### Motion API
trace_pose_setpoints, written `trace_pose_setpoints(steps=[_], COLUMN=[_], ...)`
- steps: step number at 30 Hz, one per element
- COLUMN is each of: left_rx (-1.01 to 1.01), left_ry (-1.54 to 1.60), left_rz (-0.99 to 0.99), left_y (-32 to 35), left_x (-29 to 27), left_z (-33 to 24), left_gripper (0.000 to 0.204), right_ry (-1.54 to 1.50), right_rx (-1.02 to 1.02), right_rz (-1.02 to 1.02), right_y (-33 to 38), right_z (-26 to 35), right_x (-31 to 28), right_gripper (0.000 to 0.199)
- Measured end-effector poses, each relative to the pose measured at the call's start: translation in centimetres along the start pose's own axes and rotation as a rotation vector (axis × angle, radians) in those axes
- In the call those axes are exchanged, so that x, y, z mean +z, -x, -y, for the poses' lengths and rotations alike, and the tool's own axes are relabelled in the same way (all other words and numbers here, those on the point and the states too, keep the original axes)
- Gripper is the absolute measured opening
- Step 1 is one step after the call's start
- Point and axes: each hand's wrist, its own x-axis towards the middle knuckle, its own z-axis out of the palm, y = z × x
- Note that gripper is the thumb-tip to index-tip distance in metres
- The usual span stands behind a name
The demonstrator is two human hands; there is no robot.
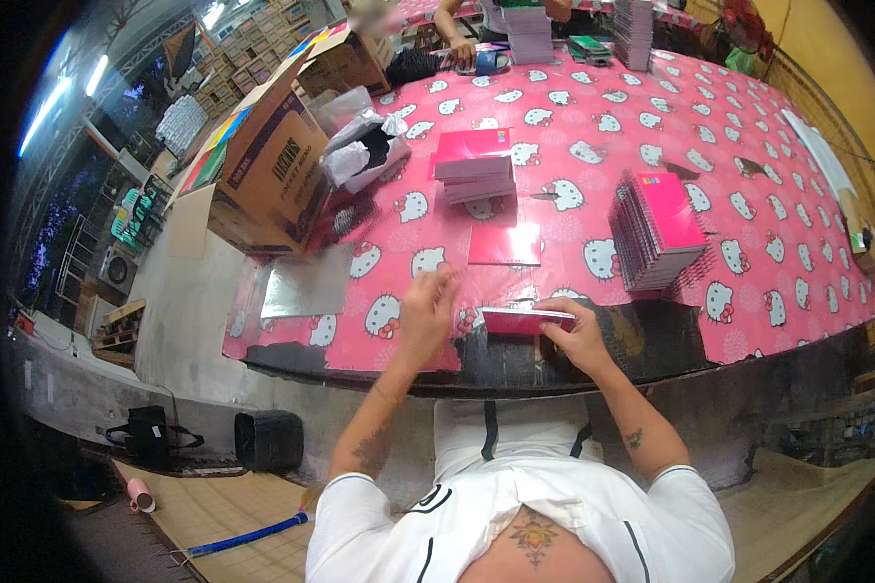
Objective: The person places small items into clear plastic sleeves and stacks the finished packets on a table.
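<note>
Head view, looking down on a table [749, 301] covered in a pink cat-face print, whose near edge is torn to a dark strip. The right hand [579, 338] is closed in a pinch, thumb toward the person and fingers across the far side, gripping the right end of a pink notebook [511, 324]. This notebook is at the near edge of the table, in front of the person's body, with its pink face toward the person and its pale page edge along the far side; whether it touches the table cannot be told. The left hand [428, 299], blurred, is raised to the left of the notebook and apart from it, fingers partly bent; whether it pinches anything thin cannot be told.

Beyond the held notebook, a single pink notebook [504, 245] lies flat; farther back is a short stack of pink notebooks [473, 160]. To the right stands a taller stack of spiral-bound notebooks [661, 228], its top cover pink. At left, a greyish sheet [306, 284] lies near a large cardboard box [272, 180], with a crumpled plastic bag [365, 155] just beside the box. Across the table, a co-worker's hand [463, 52] is near further stacks [530, 35].
</note>
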Motion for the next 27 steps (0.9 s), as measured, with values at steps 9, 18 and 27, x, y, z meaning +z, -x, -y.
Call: trace_pose_setpoints(steps=[9,18,27], left_rx=[0.152,0.000,-0.179], left_ry=[-0.031,0.216,0.192], left_rz=[0.028,0.129,0.251], left_y=[5.0,3.8,2.7], left_x=[-0.3,0.0,-0.7], left_z=[-1.4,-0.1,-0.9], left_gripper=[0.015,0.017,0.028], right_ry=[-0.017,-0.028,-0.061], right_rx=[0.019,-0.004,0.009], right_rz=[0.046,0.065,0.070], right_y=[-0.3,-0.3,-0.2], right_z=[0.4,-0.1,0.4], right_x=[-0.1,-0.3,-0.2], right_gripper=[0.022,0.022,0.022])
